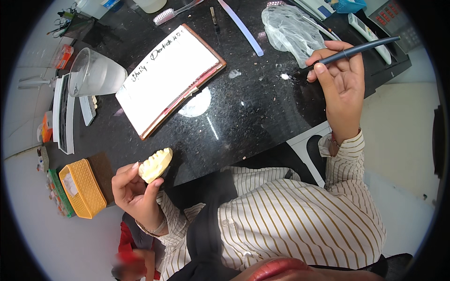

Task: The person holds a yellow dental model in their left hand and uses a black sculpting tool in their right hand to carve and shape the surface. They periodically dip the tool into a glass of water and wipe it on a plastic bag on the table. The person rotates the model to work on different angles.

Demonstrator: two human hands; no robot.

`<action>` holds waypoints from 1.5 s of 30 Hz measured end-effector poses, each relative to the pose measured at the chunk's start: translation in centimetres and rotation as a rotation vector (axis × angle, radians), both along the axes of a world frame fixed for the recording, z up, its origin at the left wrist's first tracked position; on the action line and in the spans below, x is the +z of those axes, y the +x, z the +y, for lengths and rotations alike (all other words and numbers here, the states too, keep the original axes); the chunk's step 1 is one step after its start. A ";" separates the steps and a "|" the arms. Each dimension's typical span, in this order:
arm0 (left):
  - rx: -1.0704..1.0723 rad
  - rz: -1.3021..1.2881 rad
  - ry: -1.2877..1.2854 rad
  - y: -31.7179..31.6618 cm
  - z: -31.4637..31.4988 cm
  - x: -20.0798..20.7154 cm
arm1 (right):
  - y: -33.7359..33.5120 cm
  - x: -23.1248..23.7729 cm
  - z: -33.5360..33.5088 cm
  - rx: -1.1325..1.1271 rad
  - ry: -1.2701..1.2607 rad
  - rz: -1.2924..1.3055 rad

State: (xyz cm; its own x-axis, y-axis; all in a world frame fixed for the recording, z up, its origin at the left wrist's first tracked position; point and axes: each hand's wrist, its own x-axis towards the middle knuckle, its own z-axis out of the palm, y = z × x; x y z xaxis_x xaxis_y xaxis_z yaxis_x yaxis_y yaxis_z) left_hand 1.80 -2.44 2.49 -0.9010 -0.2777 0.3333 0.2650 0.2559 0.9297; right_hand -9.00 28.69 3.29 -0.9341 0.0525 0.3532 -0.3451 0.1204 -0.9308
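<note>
My left hand pinches a pale yellow dental plaster model between thumb and fingers, its row of teeth facing up and left, above the near edge of the black table. Farther off on the right, my right hand is closed round a slim dark pen-shaped tool. The tool slants, with its thick end up to the right and its thin tip low, close to a small heap of white powder. Whether the tip is a nib or bristles I cannot make out. An open notebook with handwriting lies between my hands.
Left of the notebook stands a clear plastic cup. A crumpled clear bag, a blue-violet strip and a brush lie at the back. A yellow basket sits at the left edge. Another person in red is at lower left.
</note>
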 end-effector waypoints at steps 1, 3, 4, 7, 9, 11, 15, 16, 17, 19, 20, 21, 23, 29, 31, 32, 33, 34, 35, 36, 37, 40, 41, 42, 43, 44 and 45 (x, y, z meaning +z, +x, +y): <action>0.003 0.000 -0.008 0.0 0.0 0.0 | 0.0 0.0 0.0 0.009 -0.004 -0.002; 0.007 -0.004 -0.018 0.1 -0.1 0.1 | -0.1 0.0 0.1 0.026 -0.010 -0.006; 0.006 -0.004 -0.014 0.1 0.0 0.1 | -0.1 0.0 0.1 0.026 -0.014 -0.010; -0.002 -0.022 -0.039 0.3 -0.1 0.2 | 0.0 0.0 0.0 0.027 -0.015 -0.015; 0.008 -0.018 -0.042 0.2 0.0 0.2 | 0.0 0.0 0.0 0.030 -0.004 -0.009; 0.033 0.006 -0.022 0.0 0.3 0.2 | -0.1 0.1 0.1 0.039 -0.017 -0.001; -0.020 -0.025 -0.061 0.0 0.0 0.2 | -0.3 0.1 0.6 0.036 -0.027 0.022; -0.015 -0.026 -0.060 0.1 -0.1 0.2 | -0.3 0.1 0.5 0.038 -0.032 0.027; -0.010 -0.026 -0.059 0.2 -0.1 0.2 | -0.3 0.1 0.5 0.042 -0.037 0.032; -0.003 -0.009 -0.053 0.4 -0.3 0.1 | -0.3 0.0 0.1 0.030 -0.064 0.043; 0.008 -0.002 -0.051 0.5 -0.5 0.0 | -0.2 -0.1 -0.2 0.015 -0.087 0.048; -0.002 0.011 -0.028 0.4 -0.6 -0.2 | 0.0 -0.2 -0.4 0.002 -0.110 0.054; 0.024 0.039 0.004 0.3 -1.2 -0.3 | 0.3 -0.6 -0.5 -0.012 -0.081 0.075; -0.114 -0.033 0.226 -0.5 -0.6 0.5 | 0.6 -0.5 0.5 -0.160 -0.095 0.097; -0.126 -0.033 0.216 -0.8 -0.6 0.5 | 0.8 0.1 0.6 -0.130 -0.236 0.140; -0.133 -0.024 0.181 -0.9 -0.6 0.7 | 0.9 0.5 0.4 -0.079 -0.300 0.139; -0.133 -0.016 0.174 -1.1 -0.6 0.6 | 1.0 1.0 0.1 -0.030 -0.364 0.137; -0.144 -0.013 0.167 -1.1 -0.5 0.6 | 1.4 1.2 -0.5 0.007 -0.427 0.132; -0.157 -0.011 0.159 -1.1 -0.5 0.5 | 1.7 1.1 -1.4 0.050 -0.437 0.116; -0.158 -0.010 0.147 -1.1 -0.4 0.5 | 2.1 0.9 -2.8 0.091 -0.447 0.101; -0.147 -0.002 0.110 -0.8 -0.6 0.5 | 2.4 0.6 -4.7 0.147 -0.462 0.081; -0.175 0.014 0.048 -0.8 -0.8 0.2 | 3.2 0.7 -9.6 0.363 -0.560 -0.084; -0.185 0.014 0.027 -0.9 -0.8 0.1 | 3.3 0.7 -10.7 0.434 -0.603 -0.138; -0.195 0.014 0.006 -1.0 -0.9 0.0 | 3.4 0.8 -11.7 0.500 -0.592 -0.164; -0.250 0.001 -0.007 -1.1 -1.0 0.2 | 3.5 1.0 -12.5 0.566 -0.581 -0.192; -0.305 -0.011 -0.019 -1.1 -1.2 0.4 | 3.4 1.0 -13.1 0.585 -0.581 -0.167; -0.361 -0.023 -0.031 -1.1 -1.2 0.5 | 3.3 0.8 -13.8 0.604 -0.583 -0.139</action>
